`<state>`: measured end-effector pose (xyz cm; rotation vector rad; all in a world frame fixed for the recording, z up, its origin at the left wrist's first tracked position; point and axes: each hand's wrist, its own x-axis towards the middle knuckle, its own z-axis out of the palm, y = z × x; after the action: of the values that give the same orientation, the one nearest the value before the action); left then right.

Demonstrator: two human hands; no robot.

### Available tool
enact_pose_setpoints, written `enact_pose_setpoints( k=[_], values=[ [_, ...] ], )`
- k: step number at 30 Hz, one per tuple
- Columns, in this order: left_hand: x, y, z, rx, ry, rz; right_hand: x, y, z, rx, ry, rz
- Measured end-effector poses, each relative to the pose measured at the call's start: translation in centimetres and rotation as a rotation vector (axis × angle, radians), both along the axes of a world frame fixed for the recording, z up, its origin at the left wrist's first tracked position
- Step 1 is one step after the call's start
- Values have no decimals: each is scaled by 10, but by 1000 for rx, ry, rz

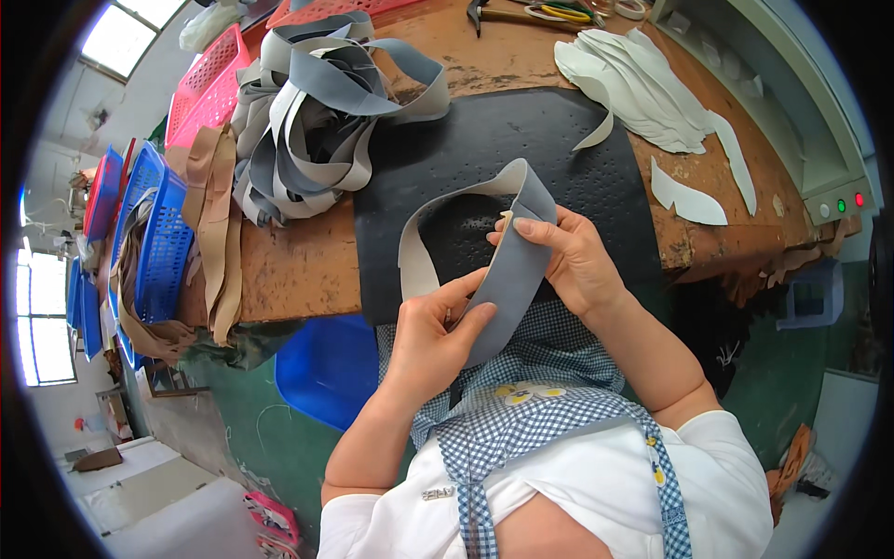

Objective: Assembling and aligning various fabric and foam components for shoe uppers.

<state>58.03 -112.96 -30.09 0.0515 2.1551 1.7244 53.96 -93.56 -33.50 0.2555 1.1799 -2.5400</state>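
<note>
Between my hands is a grey-blue leather strip [518, 279] with a pale underside, bent into a loop above a black mat [596, 196]. My left hand [430, 331] pinches its near edge between thumb and fingers. Higher up, my right hand [570, 253] grips the strip by its other end, thumb pressed on the blue face. A light edge shows by the right fingertips. To the left on the bench lies a big tangled pile of similar grey-blue strips [321, 121].
White leather pieces [643, 88] lie on the wooden bench [298, 270] at the right, beside a machine housing [792, 102] with lit buttons. Brown strips [216, 224] hang over the left edge near blue [154, 238] and pink baskets [207, 84]. A hammer [521, 17] lies at the back.
</note>
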Motion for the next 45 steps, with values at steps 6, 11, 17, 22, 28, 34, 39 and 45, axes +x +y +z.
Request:
enact_pose_setpoints(
  k=[6,11,17,22,28,34,39,45],
  values=[
    [1,2,0,38,25,13,5,-8,-1,51,5,23],
    [-9,9,3,5,-11,36,8,-11,-2,66,26,54],
    [-6,8,4,-59,11,23,2,-9,-1,3,25,15],
    [-5,10,2,-34,15,32,3,-11,-3,18,27,-16],
    [-4,10,-1,-48,33,37,7,-17,-2,36,44,-76],
    [1,17,-5,-153,150,42,4,-20,-3,14,44,-151],
    [17,14,1,-346,423,97,-34,0,7,-93,42,-162],
    [-8,3,39,-554,1083,176,-89,26,64,-12,442,59]
  ],
)
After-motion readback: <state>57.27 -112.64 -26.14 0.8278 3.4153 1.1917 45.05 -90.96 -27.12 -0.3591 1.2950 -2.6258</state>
